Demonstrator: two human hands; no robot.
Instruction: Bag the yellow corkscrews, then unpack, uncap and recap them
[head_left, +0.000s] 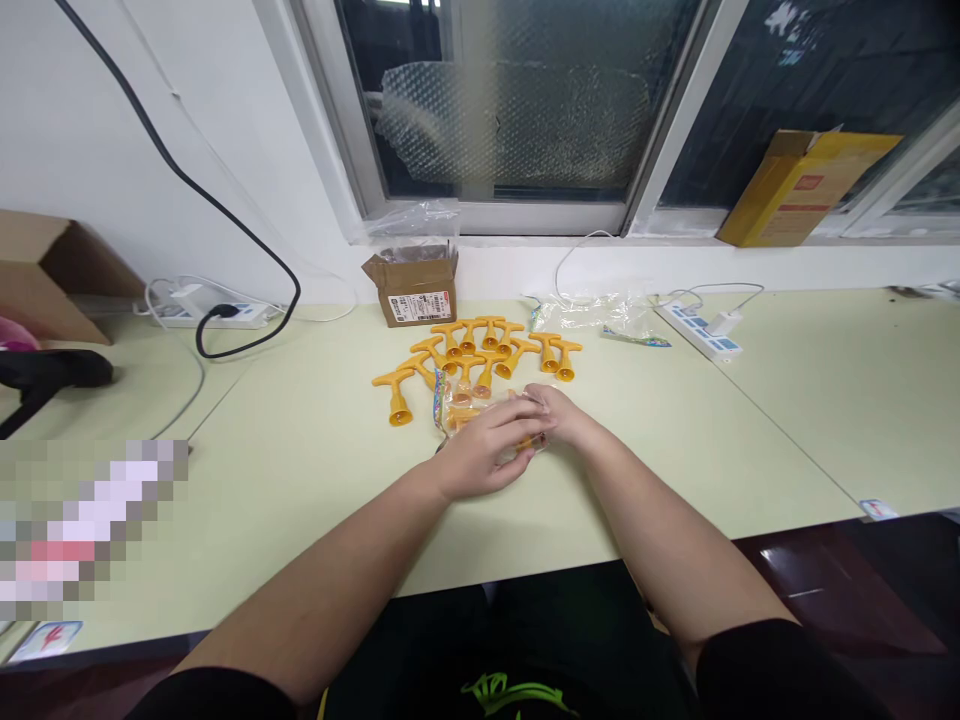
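Near the middle of the frame both hands meet over a small clear plastic bag [459,412] that lies on the pale green table [300,470]. The left hand [484,447] lies palm down across the bag, its fingers spread flat and pressing on the plastic. The right hand [559,412] touches the bag's right end with its fingertips bent around the edge. Whether either hand truly pinches the bag or only rests on it cannot be told. Something orange shows through the plastic, and the bag's left edge carries a coloured printed strip.

Just above the hands, a heap of orange plastic T-shaped parts [480,350] lies loose on the table, most of them touching or overlapping one another. One orange part [396,392] lies a little apart at the left of the heap, just beside the bag.

Above the heap, against the wall, stands a small open cardboard box [415,290] with a white label on its front. To the right of it lies a crumpled pile of empty clear bags [592,315], and further right a white power strip [697,332] with a plug in it. At the left of the frame a second power strip [206,315] takes a thick black cable [247,235] that runs up the wall. A yellow cardboard box [802,185] leans on the window sill in the upper right.
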